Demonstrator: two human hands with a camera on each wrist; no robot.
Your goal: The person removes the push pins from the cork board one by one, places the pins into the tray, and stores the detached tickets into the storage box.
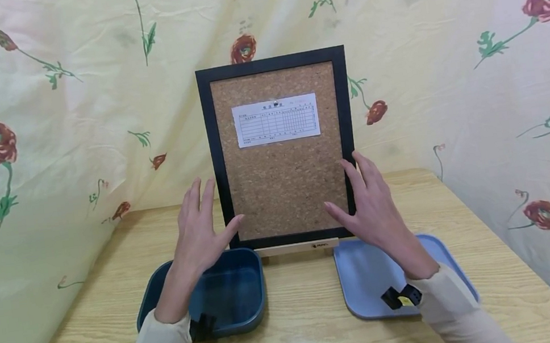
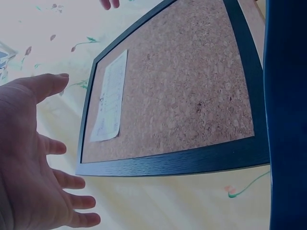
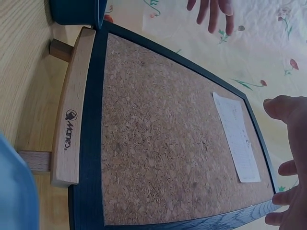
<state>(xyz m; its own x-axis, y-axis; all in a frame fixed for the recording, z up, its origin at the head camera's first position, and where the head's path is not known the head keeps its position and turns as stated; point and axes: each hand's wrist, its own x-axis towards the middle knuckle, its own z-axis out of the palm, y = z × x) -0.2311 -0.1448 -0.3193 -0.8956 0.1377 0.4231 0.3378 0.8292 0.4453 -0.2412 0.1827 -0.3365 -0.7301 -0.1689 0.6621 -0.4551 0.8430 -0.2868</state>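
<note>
A black-framed cork board (image 1: pixel 287 187) stands upright on a wooden stand (image 1: pixel 284 249). One printed form slip (image 1: pixel 277 128) is fixed to its upper part by a small round pin (image 1: pixel 276 103). My left hand (image 1: pixel 199 235) is spread beside the board's lower left side, fingers extended and holding nothing. On the opposite side, my right hand (image 1: pixel 375 210) also has its fingers extended and holds nothing; its fingertips overlap the frame in the head view. Whether they touch it, I cannot tell. In the left wrist view, the left hand (image 2: pixel 33 158) is apart from the frame.
A dark blue deep tray (image 1: pixel 231 320) sits on the wooden table (image 1: pixel 304 305) beneath my left forearm. Beneath the right one lies a shallow light blue tray (image 1: pixel 365 280). Flower-printed cloth (image 1: pixel 86 63) hangs behind and along both sides. Each wrist carries a small black device.
</note>
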